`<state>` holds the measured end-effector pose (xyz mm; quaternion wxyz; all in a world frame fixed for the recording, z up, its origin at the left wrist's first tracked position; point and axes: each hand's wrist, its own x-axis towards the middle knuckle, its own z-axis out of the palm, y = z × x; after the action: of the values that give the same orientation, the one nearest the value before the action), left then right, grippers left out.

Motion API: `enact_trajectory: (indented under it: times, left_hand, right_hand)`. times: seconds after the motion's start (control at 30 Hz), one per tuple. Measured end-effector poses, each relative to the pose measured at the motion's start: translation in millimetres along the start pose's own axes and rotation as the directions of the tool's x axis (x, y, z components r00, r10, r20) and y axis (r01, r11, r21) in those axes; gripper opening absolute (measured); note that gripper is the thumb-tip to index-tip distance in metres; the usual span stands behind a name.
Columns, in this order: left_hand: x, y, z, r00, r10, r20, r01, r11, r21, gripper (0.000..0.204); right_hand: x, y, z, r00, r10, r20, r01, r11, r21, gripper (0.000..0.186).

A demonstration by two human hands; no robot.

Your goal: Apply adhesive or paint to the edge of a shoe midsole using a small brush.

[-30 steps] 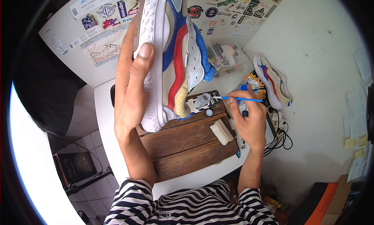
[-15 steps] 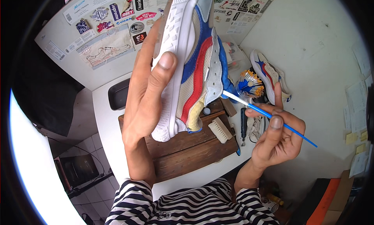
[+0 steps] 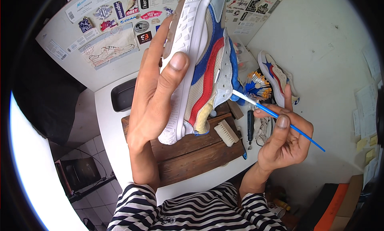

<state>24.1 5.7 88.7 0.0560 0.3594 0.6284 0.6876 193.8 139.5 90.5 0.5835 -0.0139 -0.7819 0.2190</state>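
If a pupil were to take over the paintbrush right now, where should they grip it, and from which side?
The paintbrush is probably best pinched at the rear of its blue handle, coming from the picture's lower right: that slim end sticks out free past the right hand, while the white tip points up and left at the shoe.

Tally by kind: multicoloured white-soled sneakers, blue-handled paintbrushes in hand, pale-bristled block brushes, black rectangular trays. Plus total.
Multicoloured white-soled sneakers: 2 (held sneaker, similar sneaker farther right)
Blue-handled paintbrush in hand: 1
Pale-bristled block brush: 1
Black rectangular tray: 1
Total: 5
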Motion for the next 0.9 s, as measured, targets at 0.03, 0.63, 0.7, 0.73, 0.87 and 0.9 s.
enact_trajectory:
  times: [0.03, 0.63, 0.7, 0.73, 0.87, 0.9]
  left_hand:
    - [-0.1, 0.7, 0.3, 1.000, -0.023, 0.000, 0.023, 1.000, 0.000, 0.077]
    - [1.9, -4.6, 1.8, 0.996, 0.086, 0.003, -0.086, 0.996, 0.031, 0.075]
    - [1.7, -4.4, 3.9, 0.999, 0.045, 0.008, -0.045, 0.999, -0.002, 0.075]
    - [1.3, -2.6, 2.8, 1.000, 0.007, 0.009, -0.006, 1.000, -0.025, 0.075]
    - [1.3, -2.9, -0.8, 1.000, 0.016, 0.021, -0.016, 1.000, -0.022, 0.075]
    - [1.3, -2.1, -0.4, 1.000, 0.017, 0.013, -0.016, 1.000, -0.008, 0.075]
  right_hand:
    - [0.6, -1.1, -0.5, 1.000, 0.001, -0.003, -0.001, 1.000, 0.000, 0.011]
    - [-5.3, 4.0, -4.9, 1.000, 0.016, 0.013, -0.016, 0.999, 0.031, 0.011]
    - [-5.2, 2.3, -4.8, 1.000, 0.019, 0.015, -0.019, 0.999, 0.038, 0.011]
    - [-4.5, 0.2, -3.7, 1.000, 0.021, 0.012, -0.021, 0.998, 0.056, 0.010]
    - [-4.8, 1.7, -2.5, 1.000, 0.016, 0.018, -0.017, 0.999, 0.028, 0.010]
    - [-4.4, 2.8, -4.7, 1.000, 0.013, 0.014, -0.013, 0.999, 0.030, 0.011]
